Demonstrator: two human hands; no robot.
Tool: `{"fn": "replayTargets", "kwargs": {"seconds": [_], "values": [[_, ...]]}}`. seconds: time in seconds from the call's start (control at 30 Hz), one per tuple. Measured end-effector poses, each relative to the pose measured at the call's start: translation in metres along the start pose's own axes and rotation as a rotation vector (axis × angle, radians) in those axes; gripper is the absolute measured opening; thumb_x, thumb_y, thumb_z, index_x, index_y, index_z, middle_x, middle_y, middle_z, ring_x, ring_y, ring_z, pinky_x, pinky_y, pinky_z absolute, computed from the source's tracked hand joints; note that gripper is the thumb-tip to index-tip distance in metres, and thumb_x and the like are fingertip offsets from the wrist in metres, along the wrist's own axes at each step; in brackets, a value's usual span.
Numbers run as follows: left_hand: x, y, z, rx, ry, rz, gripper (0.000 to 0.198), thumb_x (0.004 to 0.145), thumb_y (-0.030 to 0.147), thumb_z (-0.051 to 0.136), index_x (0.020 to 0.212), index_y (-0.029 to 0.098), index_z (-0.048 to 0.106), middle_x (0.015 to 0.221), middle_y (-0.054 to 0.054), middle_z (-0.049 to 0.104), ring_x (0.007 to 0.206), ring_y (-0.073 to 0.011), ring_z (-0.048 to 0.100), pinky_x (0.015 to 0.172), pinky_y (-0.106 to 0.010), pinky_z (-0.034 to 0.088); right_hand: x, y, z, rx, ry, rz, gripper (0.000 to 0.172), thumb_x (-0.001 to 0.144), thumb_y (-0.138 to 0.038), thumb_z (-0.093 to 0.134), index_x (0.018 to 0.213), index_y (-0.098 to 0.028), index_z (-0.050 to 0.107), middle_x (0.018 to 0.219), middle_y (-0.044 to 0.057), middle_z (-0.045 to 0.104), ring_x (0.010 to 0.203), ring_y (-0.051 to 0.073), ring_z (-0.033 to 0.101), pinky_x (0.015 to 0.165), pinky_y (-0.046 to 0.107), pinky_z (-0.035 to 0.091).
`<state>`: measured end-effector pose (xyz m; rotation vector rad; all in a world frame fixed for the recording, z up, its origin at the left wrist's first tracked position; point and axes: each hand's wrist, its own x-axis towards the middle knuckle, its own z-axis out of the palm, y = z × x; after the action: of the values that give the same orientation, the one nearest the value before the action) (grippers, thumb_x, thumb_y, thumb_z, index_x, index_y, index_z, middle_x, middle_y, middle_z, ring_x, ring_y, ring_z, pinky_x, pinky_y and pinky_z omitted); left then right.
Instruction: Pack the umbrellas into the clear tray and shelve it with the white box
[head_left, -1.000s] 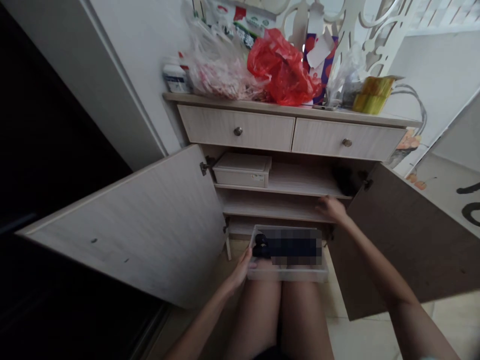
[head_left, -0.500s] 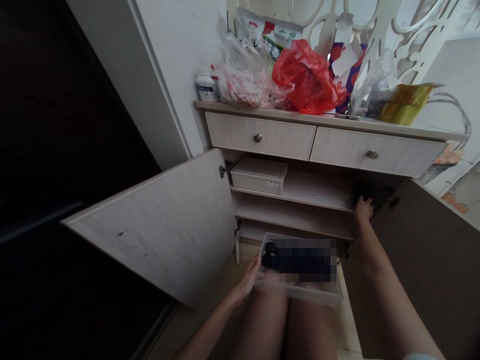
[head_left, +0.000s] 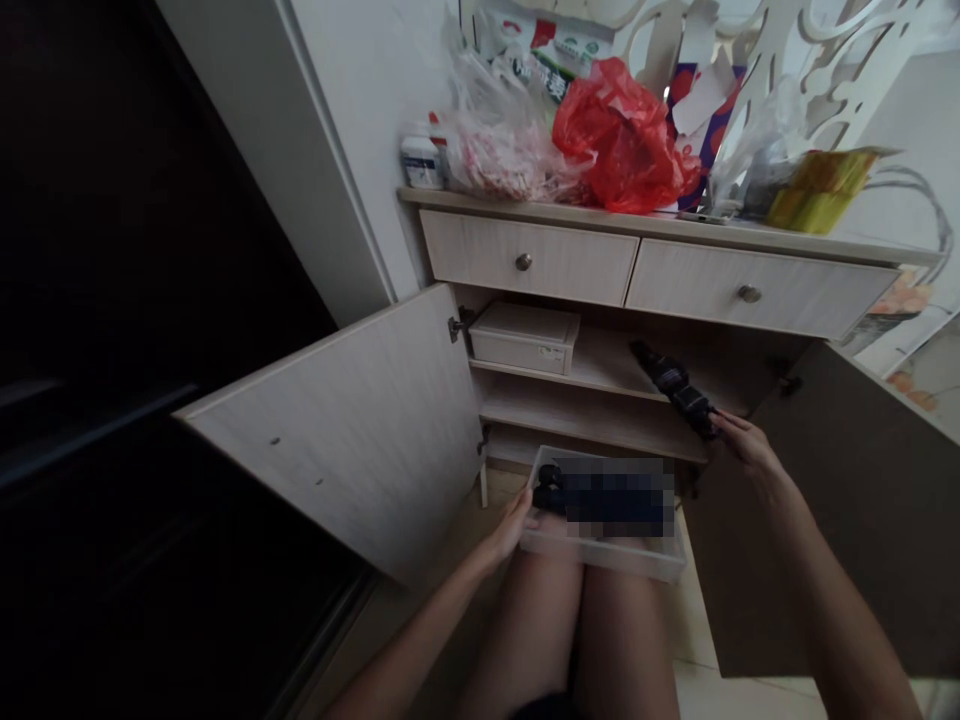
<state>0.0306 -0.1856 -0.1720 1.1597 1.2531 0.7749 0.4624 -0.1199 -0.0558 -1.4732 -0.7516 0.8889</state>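
Observation:
A dark patterned folded umbrella slants in front of the top shelf, its lower right end pinched by my right hand. My left hand grips the left side of a translucent plastic bin resting on my thighs. Inside the bin lie dark long items with rounded black ends; pixelation covers most of them, so I cannot tell their kind. The umbrella is up and to the right of the bin, apart from it.
The white cabinet's left door and right door stand open. A lidded white box occupies the top shelf's left end. Above the two drawers, the countertop carries a red plastic bag, a clear bag and a white bottle.
My right hand has come out of the top shelf's right end, bringing the dark umbrella forward into view. The left hand keeps its hold on the bin.

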Motion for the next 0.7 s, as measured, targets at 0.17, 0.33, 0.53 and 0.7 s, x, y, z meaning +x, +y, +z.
{"fn": "replayTargets", "kwargs": {"seconds": [0.17,0.33,0.53,0.7], "values": [[-0.007,0.007,0.001,-0.016,0.007,-0.005,0.101,0.075,0.090,0.039,0.151,0.025,0.042,0.154,-0.014,0.045,0.106,-0.0345,0.068,0.094,-0.050,0.050,-0.081,0.015,-0.007,-0.143,-0.381,0.069,0.057,0.047,-0.049,0.091,0.093,-0.016,0.080,0.082,0.009,0.075,0.068,0.019,0.067,0.060,0.028,0.054],[-0.012,0.016,0.005,-0.019,0.008,0.088,0.090,0.082,0.083,0.037,0.146,0.021,0.051,0.149,-0.010,0.052,0.141,-0.0343,0.043,0.112,-0.047,0.039,-0.115,0.031,0.005,-0.377,-0.694,-0.161,0.052,0.056,-0.063,0.083,0.081,-0.018,0.082,0.103,0.015,0.074,0.100,0.030,0.067,0.087,0.040,0.054],[-0.014,0.018,0.005,-0.001,0.002,0.126,0.098,0.079,0.085,0.038,0.148,0.016,0.046,0.158,-0.011,0.039,0.150,-0.0304,0.027,0.124,-0.042,0.018,-0.117,0.052,0.021,-0.656,-0.826,-0.367,0.033,0.074,-0.049,0.072,0.091,-0.023,0.082,0.109,0.013,0.073,0.103,0.029,0.067,0.094,0.044,0.050],[-0.011,0.015,0.004,-0.022,0.015,0.142,0.106,0.076,0.089,0.038,0.150,0.013,0.043,0.159,-0.015,0.036,0.150,-0.0294,0.026,0.124,-0.040,0.016,-0.116,0.068,0.021,-0.846,-0.830,-0.521,0.026,0.076,-0.047,0.070,0.086,-0.026,0.081,0.111,0.012,0.072,0.109,0.033,0.063,0.103,0.051,0.043]]}}
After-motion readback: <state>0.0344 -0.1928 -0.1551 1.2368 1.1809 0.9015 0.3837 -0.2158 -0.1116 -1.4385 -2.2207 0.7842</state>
